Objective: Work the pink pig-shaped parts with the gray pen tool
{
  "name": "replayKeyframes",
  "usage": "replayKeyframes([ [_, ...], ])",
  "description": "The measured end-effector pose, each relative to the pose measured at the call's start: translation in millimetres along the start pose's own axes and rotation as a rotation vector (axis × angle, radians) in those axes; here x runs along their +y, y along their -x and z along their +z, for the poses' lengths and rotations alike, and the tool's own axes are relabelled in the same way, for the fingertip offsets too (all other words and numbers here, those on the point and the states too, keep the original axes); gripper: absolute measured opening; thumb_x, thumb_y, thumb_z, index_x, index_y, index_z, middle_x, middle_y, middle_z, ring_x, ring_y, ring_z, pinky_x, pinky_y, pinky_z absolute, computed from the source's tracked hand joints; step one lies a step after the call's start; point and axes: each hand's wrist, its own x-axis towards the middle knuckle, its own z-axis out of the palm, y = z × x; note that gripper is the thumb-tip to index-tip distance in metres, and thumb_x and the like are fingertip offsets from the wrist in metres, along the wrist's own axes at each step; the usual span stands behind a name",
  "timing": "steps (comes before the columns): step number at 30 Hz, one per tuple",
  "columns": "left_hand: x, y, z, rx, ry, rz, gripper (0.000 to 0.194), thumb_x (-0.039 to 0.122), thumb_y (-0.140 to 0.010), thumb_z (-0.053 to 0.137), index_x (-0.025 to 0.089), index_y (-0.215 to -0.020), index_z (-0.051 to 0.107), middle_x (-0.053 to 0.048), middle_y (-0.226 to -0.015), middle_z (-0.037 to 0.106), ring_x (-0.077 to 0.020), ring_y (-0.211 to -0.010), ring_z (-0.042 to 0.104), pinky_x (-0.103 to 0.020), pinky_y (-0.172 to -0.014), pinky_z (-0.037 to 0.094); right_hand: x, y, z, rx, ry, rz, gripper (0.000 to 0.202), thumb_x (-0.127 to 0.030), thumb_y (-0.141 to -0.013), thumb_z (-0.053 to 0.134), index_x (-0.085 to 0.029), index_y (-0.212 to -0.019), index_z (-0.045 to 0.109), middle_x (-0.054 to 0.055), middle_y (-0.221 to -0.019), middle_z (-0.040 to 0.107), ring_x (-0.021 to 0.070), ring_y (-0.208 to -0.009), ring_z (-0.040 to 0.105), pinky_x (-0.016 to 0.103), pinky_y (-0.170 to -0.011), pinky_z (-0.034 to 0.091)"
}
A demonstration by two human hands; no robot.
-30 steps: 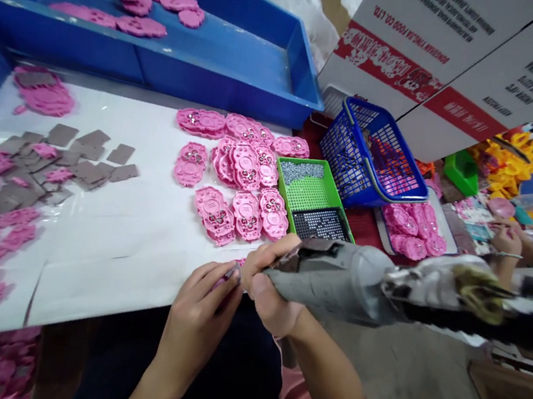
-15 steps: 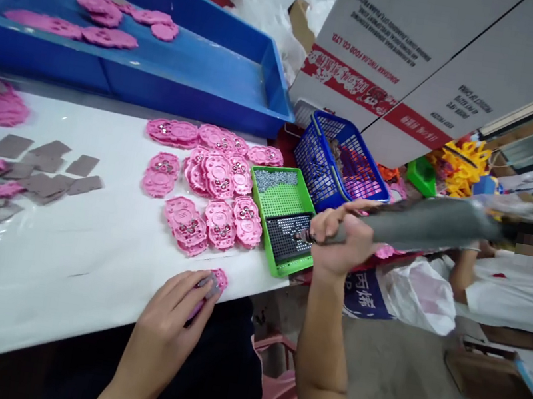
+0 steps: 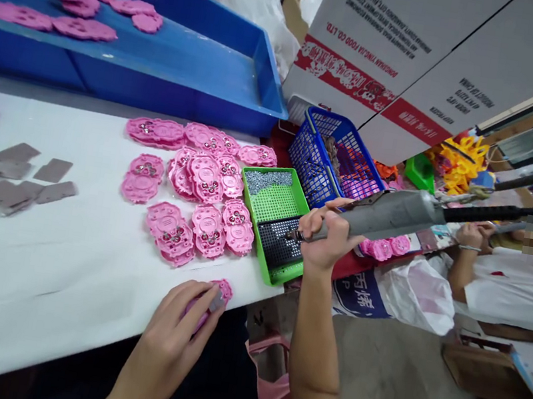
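Over the green tray [image 3: 287,275], your right hand [image 3: 324,235] curls its fingers round the screwdriver [image 3: 390,214]; left of the tray, your left hand's [image 3: 175,330] fingers pinch a pink piece [image 3: 222,290].

The driver [image 3: 390,216] in the right hand [image 3: 328,240] is grey; by its tip, the insert [image 3: 273,236] is black-gridded, the tray [image 3: 261,261] green. Beyond that grip, the basket [image 3: 317,160] is blue-latticed. The left hand's [image 3: 175,330] piece [image 3: 224,288] is pink.
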Motion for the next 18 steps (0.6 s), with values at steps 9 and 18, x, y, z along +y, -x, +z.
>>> replayKeyframes([
  [9,-1.5,2.7,1.0,-0.002,-0.01,0.016,0.043,0.005,-0.095,0.069,0.014,-0.136,0.062,-0.014,-0.122,0.067,-0.0273,-0.117,0.065,-0.048,-0.103,0.06,1.0,3.1,4.4,-0.017,0.035,-0.035,0.017,-0.033,-0.078,0.065,-0.026,-0.088,0.053,-0.014,-0.044,0.042,0.0085,-0.032,0.035,0.026,-0.038,0.032],
  [18,-2.9,3.4,4.0,0.017,-0.022,0.022,0.038,0.008,-0.097,0.069,0.015,-0.133,0.062,-0.014,-0.122,0.068,-0.028,-0.117,0.065,-0.048,-0.102,0.059,4.7,4.2,6.9,-0.002,0.022,-0.031,0.016,-0.03,-0.078,0.066,-0.025,-0.085,0.053,-0.014,-0.043,0.042,0.0081,-0.032,0.037,0.024,-0.038,0.032],
])
